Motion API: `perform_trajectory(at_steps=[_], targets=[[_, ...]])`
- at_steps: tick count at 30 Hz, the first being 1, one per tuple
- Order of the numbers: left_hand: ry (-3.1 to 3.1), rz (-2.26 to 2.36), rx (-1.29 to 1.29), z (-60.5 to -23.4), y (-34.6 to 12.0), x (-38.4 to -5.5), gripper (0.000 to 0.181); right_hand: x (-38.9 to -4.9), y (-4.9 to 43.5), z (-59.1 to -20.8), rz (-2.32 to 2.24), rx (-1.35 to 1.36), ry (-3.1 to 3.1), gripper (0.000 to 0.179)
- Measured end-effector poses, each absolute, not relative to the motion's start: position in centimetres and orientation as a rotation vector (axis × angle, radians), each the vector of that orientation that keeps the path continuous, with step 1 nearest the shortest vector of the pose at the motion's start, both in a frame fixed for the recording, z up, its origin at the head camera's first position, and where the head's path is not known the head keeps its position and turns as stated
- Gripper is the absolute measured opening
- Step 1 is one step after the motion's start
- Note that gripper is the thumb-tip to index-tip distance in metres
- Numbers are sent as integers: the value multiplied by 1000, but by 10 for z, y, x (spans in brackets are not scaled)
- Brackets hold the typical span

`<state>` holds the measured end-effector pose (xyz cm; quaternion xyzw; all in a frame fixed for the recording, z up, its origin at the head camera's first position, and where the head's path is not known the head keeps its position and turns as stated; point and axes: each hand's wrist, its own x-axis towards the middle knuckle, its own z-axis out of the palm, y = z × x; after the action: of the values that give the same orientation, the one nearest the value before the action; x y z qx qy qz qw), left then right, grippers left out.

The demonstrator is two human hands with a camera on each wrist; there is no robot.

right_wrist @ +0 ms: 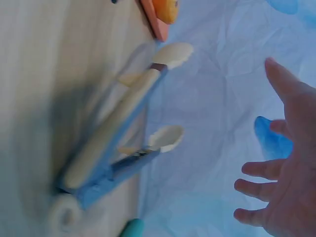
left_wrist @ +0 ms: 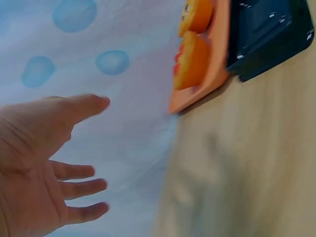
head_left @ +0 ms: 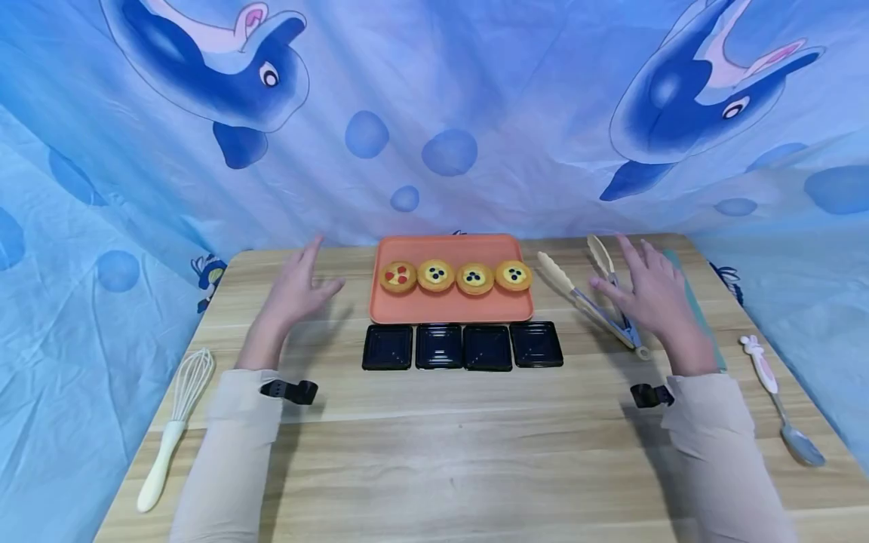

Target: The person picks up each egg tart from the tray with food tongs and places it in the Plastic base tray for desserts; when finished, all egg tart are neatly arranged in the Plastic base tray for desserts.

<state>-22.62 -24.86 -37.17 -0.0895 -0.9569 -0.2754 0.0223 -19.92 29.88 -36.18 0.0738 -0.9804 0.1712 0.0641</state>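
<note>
My left hand (head_left: 296, 289) hovers over the table left of an orange tray (head_left: 451, 309), fingers spread and holding nothing. On the tray sit several egg tarts in a row; the leftmost tart (head_left: 398, 278) has red toppings, while the others, such as the rightmost tart (head_left: 513, 276), carry dark blue dots. Several square black dishes (head_left: 387, 348) line the tray's near edge. My right hand (head_left: 641, 290), fingers extended, is raised beside and partly over the tongs (head_left: 597, 309). In the right wrist view the tongs (right_wrist: 116, 128) lie spread apart on the table, separate from the hand.
A whisk (head_left: 178, 422) lies at the table's left side. On the right rests a spoon (head_left: 781, 400) with a rabbit-shaped handle. A teal strip-like object (head_left: 699, 317) is partly hidden behind the right forearm. A blue dolphin-print cloth (head_left: 434, 113) hangs behind the wooden table (head_left: 448, 467).
</note>
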Motion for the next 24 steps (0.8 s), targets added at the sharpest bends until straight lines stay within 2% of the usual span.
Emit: perform_trajectory(at_steps=[8,14,24], targets=[[-2915,-1387,-79,-415,-231,-245,66,-203,308,-395,623,180,-2974,117],[-2796,-1756,95,-434,-212,-251,59,-207,309,-413,615,106,-3063,122],[-2754,-1866,144,-441,-204,-255,57,-212,309,-423,640,10,-3137,124]])
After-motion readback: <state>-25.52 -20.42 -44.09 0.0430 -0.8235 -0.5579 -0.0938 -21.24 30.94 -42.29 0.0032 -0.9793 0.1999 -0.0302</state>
